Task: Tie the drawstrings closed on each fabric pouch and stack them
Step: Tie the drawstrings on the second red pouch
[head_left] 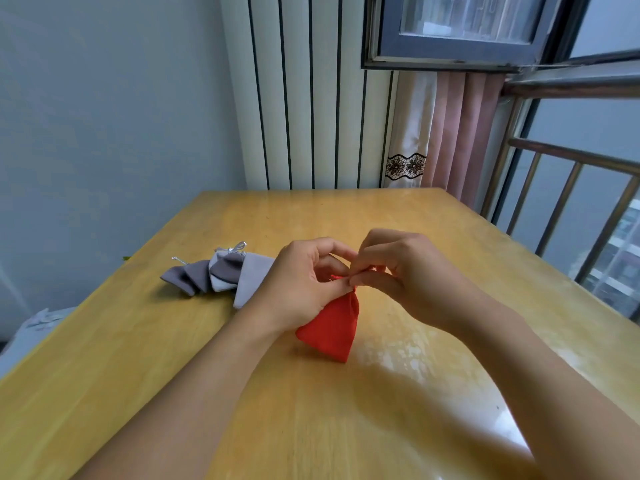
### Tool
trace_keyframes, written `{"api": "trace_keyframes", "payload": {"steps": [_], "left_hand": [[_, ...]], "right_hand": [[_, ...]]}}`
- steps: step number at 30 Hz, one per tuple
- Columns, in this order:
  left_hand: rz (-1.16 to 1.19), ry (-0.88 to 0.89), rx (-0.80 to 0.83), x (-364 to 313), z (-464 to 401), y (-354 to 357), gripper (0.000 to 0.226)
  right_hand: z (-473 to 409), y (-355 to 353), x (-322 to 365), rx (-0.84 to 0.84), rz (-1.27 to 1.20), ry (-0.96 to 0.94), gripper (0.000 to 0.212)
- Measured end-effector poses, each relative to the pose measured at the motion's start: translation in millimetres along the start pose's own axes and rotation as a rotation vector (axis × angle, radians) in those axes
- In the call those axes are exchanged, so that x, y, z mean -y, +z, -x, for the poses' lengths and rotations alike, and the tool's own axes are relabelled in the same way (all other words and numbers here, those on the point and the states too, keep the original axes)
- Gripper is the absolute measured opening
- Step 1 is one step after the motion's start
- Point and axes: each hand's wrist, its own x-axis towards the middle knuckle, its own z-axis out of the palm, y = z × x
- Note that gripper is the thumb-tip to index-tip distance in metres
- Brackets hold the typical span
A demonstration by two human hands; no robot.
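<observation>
While both hands meet above the middle of the yellow wooden table (398, 216), the small red fabric pouch (330, 329) hangs between them, its gathered neck up & away from the person, its flat bottom edge down toward the person, just touching or just off the tabletop; can't tell which. Long axis runs neck-to-bottom, tilted a bit, bottom swung to the pouch's left side. Left hand (301, 285) curls round the neck w/ thumb & fingers pinching the red drawstring (337, 277) at the top. Right hand (398, 268) pinches the same string from the other side, fingertips touching the left hand's; the knot itself is hidden by fingers. Left of the red pouch, near it but apart, lies a loose overlapping pile of grey fabric pouches (221, 275), dark & light grey, w/ silver drawstrings (235, 249) tied in a bow on the far side. Pile's long axis runs left-right across the table.
</observation>
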Motion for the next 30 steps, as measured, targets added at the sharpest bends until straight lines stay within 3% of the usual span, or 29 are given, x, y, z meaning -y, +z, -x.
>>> {"api": "trace_keyframes", "payload": {"steps": [6, 16, 20, 30], "left_hand": [[0.19, -0.044, 0.143, -4.4, 0.6, -6.7, 0.037], [0.396, -0.033, 0.034, -5.5, 0.9, 3.1, 0.033], [0.493, -0.03, -0.011, -7.0, -1.2, 2.8, 0.029], [0.374, -0.014, -0.075, -2.0, -1.1, 2.7, 0.024]], "right_hand": [[-0.7, -0.2, -7.0, -0.114, -0.495, 0.257, 0.017], [-0.2, 11.5, -15.6, -0.178, -0.779, 0.401, 0.026], [1.1, 7.9, -18.4, -0.116, -1.027, 0.418, 0.024], [0.3, 13.7, -15.1, -0.174, -1.006, 0.494, 0.031]]}}
